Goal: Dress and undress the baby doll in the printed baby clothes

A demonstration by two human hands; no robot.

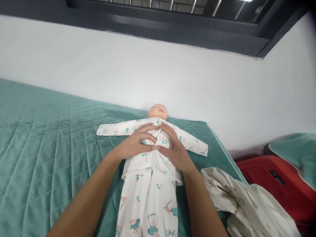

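A baby doll (158, 111) lies on its back, its bare head by the wall. It wears a white printed jacket (138, 163) with the sleeves stretched out to both sides, and white printed pants (153, 204) with cartoon animals. My left hand (137, 141) rests on the left half of the jacket front, fingers spread, thumb apart from them. On the other half lies my right hand (174, 144), its fingers and thumb also apart. Both hands' fingertips meet along the jacket's middle opening, near small ties at the neck. Part of the chest is hidden under my hands.
A green quilted cover (49, 148) lies under the doll, its edge at the right. Crumpled white printed cloth (249, 200) lies at lower right, near a red case (276, 181) and a green cloth (296, 151). Behind stands a white wall (123, 69) below a dark window frame (158, 26).
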